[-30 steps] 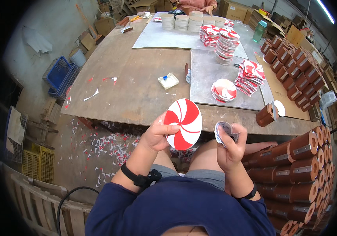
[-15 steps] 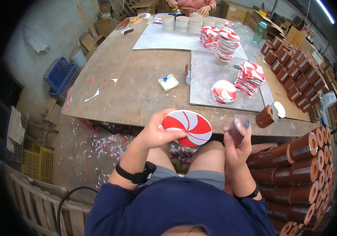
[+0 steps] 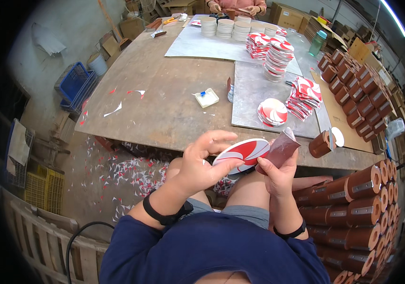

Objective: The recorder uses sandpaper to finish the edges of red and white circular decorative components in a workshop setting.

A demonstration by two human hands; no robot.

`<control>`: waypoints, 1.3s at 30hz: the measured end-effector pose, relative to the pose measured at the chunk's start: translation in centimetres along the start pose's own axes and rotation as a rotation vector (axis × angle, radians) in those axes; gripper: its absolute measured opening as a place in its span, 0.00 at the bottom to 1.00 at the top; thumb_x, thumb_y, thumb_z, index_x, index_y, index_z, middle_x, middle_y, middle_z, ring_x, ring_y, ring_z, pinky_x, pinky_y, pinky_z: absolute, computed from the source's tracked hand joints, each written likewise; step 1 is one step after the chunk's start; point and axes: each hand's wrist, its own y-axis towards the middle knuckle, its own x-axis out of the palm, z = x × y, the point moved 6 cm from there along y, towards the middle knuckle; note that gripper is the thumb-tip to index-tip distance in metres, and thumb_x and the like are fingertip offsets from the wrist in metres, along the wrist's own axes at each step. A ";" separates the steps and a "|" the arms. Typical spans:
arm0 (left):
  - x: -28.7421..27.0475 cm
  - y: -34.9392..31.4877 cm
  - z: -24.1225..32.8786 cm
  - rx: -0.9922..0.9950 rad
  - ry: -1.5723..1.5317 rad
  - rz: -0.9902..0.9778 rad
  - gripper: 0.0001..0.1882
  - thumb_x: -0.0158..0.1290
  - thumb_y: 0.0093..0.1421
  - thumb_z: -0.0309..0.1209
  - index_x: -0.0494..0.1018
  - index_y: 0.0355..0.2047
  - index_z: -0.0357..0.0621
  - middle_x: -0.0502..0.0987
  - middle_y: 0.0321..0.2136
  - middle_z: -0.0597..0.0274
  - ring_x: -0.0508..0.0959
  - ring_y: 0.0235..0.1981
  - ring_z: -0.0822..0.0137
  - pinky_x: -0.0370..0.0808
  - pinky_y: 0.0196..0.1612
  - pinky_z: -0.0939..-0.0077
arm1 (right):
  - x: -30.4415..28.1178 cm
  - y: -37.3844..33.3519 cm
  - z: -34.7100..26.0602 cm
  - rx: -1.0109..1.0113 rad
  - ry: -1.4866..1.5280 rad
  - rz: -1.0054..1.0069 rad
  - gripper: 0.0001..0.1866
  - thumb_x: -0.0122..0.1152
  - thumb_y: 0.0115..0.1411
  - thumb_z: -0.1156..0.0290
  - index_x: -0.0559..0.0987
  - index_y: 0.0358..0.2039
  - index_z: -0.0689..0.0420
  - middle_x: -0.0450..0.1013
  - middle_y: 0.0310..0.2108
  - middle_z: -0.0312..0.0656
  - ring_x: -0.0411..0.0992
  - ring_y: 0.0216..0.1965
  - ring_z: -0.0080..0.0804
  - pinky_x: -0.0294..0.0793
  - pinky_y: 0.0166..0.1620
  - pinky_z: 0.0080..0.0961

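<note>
My left hand point(image 3: 201, 163) grips a round disc point(image 3: 242, 152) with a red-and-white swirl face by its left side, thumb on the face and the upper fingers lifted apart. The disc is tilted over my lap, just off the table's near edge. Closed in my right hand point(image 3: 280, 174) is a curled reddish-brown sheet of sandpaper point(image 3: 282, 150), held against the disc's right edge. The exact contact is partly hidden by the sheet and my fingers.
On the table point(image 3: 155, 104) are a stack of swirl discs point(image 3: 278, 59), a low disc pile point(image 3: 272, 112), squarish swirl sheets point(image 3: 303, 94), a small white tray point(image 3: 206, 98) and a brown cylinder point(image 3: 321, 144). Brown cylinders point(image 3: 354, 208) are piled at right. A co-worker's hands point(image 3: 252, 9) are opposite.
My right hand has moved left, bringing the sandpaper to the disc's edge. The disc has tilted and shifted right, and my left fingers have lifted.
</note>
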 end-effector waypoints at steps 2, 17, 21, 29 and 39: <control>0.3 -0.3 -0.4 0.037 -0.061 0.024 0.18 0.54 0.46 0.14 0.67 0.39 0.34 0.75 0.34 0.47 0.77 0.34 0.66 0.75 0.37 0.79 | -0.3 0.1 1.2 0.030 0.074 0.000 0.31 0.58 0.46 0.86 0.60 0.50 0.54 0.64 0.41 0.39 0.69 0.38 0.27 0.73 0.32 0.20; 1.2 -0.6 1.1 0.355 0.191 0.030 0.09 0.54 0.46 0.14 0.72 0.30 0.34 0.77 0.32 0.50 0.78 0.36 0.62 0.75 0.37 0.76 | 1.5 0.0 3.2 0.198 0.431 0.003 0.25 0.54 0.49 0.87 0.60 0.47 0.55 0.64 0.43 0.42 0.69 0.45 0.39 0.72 0.46 0.33; 1.0 -0.8 0.5 0.301 0.145 0.058 0.09 0.54 0.47 0.14 0.72 0.30 0.34 0.77 0.32 0.49 0.78 0.36 0.63 0.75 0.38 0.77 | 1.4 -0.1 3.0 0.193 0.393 0.012 0.25 0.54 0.50 0.88 0.60 0.46 0.54 0.65 0.42 0.42 0.69 0.45 0.40 0.73 0.45 0.34; -0.4 0.6 -2.9 -0.053 -0.003 0.135 0.19 0.53 0.49 0.16 0.65 0.42 0.36 0.75 0.33 0.56 0.75 0.34 0.72 0.73 0.36 0.80 | 0.1 1.1 2.2 0.159 0.059 0.097 0.31 0.59 0.47 0.84 0.59 0.51 0.58 0.67 0.39 0.39 0.69 0.38 0.26 0.73 0.41 0.24; -1.1 1.5 -9.0 -0.724 -0.437 -0.021 0.30 0.48 0.46 0.14 0.56 0.52 0.36 0.73 0.35 0.49 0.77 0.33 0.67 0.75 0.37 0.76 | -1.0 1.7 3.6 0.431 0.062 0.052 0.27 0.58 0.45 0.85 0.62 0.48 0.63 0.68 0.36 0.43 0.71 0.36 0.29 0.73 0.38 0.25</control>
